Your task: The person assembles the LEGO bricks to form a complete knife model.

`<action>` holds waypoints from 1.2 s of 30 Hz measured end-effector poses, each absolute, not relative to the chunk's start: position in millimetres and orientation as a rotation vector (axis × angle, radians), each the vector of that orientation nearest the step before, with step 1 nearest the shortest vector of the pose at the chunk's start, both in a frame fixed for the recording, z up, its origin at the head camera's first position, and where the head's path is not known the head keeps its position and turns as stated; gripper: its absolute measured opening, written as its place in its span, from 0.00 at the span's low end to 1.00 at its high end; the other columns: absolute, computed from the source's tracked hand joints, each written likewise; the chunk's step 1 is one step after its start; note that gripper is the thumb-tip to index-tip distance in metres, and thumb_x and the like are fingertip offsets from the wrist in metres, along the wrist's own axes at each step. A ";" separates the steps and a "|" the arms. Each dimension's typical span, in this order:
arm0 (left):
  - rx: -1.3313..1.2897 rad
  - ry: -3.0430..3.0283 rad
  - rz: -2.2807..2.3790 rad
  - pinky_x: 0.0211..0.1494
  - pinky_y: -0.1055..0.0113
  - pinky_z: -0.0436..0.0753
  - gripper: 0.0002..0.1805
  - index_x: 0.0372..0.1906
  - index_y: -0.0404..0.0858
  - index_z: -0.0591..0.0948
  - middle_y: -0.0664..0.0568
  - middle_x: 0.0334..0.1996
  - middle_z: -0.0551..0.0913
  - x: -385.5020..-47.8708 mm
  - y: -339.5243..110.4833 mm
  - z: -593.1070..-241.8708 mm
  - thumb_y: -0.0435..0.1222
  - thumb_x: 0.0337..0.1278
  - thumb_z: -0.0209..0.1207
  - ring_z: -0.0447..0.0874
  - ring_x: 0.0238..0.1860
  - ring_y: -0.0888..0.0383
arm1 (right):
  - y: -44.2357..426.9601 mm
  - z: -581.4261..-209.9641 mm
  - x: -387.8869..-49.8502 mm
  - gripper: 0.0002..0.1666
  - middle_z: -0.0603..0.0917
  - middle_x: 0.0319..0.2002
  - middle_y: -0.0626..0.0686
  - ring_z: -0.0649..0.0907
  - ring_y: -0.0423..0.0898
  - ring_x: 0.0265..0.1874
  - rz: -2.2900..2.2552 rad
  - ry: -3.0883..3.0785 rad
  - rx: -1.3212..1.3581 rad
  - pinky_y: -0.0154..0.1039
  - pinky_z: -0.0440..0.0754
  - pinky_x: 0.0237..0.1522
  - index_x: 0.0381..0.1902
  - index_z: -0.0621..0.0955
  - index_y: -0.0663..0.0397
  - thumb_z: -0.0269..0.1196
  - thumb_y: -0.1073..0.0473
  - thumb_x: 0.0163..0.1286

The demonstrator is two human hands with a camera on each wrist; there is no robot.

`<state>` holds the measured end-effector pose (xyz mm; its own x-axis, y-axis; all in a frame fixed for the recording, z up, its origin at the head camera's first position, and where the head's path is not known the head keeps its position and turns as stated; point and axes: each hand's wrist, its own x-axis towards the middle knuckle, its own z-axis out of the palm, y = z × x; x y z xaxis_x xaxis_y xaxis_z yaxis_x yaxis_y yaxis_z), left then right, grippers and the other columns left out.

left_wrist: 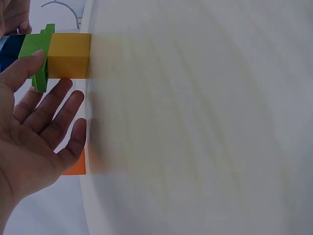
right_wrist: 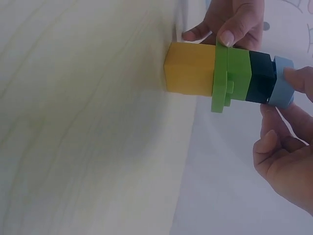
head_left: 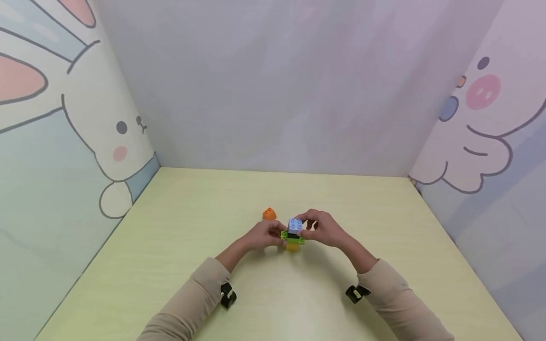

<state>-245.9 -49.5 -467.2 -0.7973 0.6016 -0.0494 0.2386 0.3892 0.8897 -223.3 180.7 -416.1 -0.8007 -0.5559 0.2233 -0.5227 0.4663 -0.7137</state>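
Observation:
A stack of toy building bricks stands upright on the table between the hands. Its yellow brick (right_wrist: 190, 68) is at the bottom, under a wider green plate (right_wrist: 220, 78). Above these come a green brick (right_wrist: 239, 73), a dark brick (right_wrist: 261, 77) and a light blue brick (head_left: 295, 225) on top. In the right wrist view the light blue brick sits slightly tilted on the dark one. My left hand (head_left: 265, 235) pinches the green plate from the side, thumb on its edge. With thumb and fingers, my right hand (head_left: 325, 229) pinches the light blue brick.
An orange rounded brick (head_left: 269, 214) lies on the table just behind my left hand. Black wrist devices (head_left: 228, 295) hang at both sleeve cuffs. Panels with cartoon animals (head_left: 123, 142) border the pale yellow table (head_left: 204, 199) at left and right, and a plain panel stands behind.

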 end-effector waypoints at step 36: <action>0.730 2.284 1.402 0.44 0.63 0.79 0.18 0.46 0.34 0.79 0.51 0.37 0.83 -246.8 -47.3 -465.4 0.33 0.47 0.68 0.80 0.38 0.57 | 172.1 -393.9 -207.3 0.16 0.79 0.35 0.56 0.74 0.51 0.30 -1.398 2.566 -0.891 0.38 0.74 0.28 0.45 0.80 0.68 0.66 0.69 0.58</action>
